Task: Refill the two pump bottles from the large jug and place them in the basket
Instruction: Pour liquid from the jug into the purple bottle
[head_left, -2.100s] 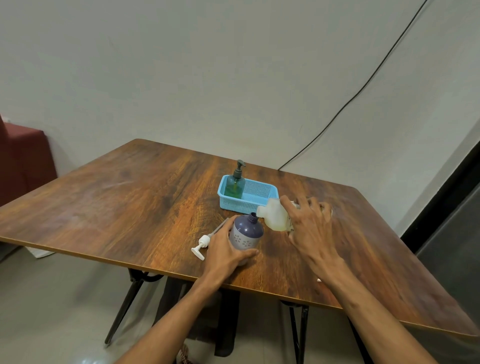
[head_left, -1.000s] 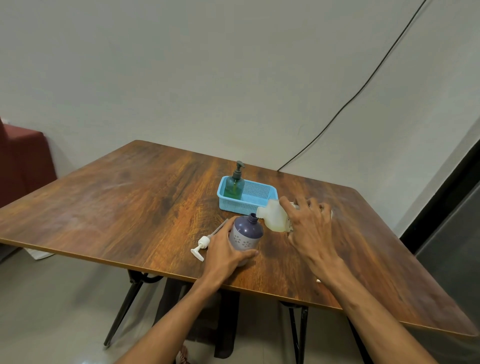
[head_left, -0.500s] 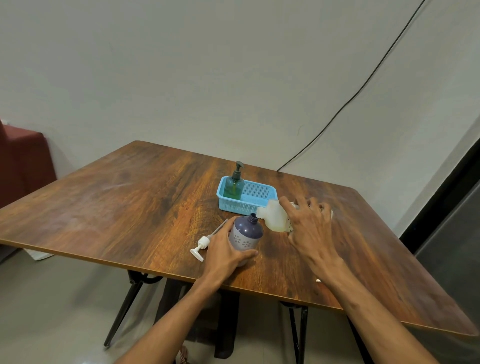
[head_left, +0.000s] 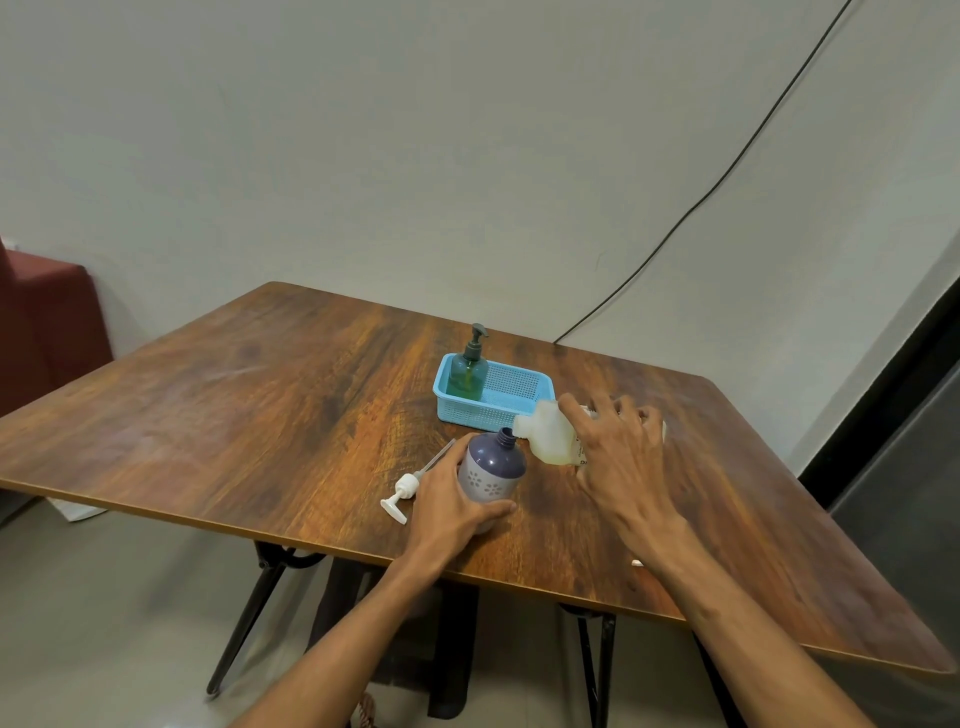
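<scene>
Refill on table (head_left: 234, 415).
Left hand (head_left: 447, 506) grips the uncapped purple bottle (head_left: 493, 462), its pump (head_left: 405, 486) lying beside; right hand (head_left: 618, 457) wraps the tilted jug (head_left: 548, 436), mouth at the bottle's neck. Beyond, green bottle (head_left: 467, 371) stands in the basket (head_left: 478, 413).

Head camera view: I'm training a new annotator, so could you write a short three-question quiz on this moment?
1. True or false: the green bottle stands inside the basket.
2. What does the left hand hold? A) the purple bottle B) the green bottle C) the basket
3. Which hand tips the jug toward the purple bottle's open neck?

Key: 1 true; 2 A; 3 the right hand.
</scene>
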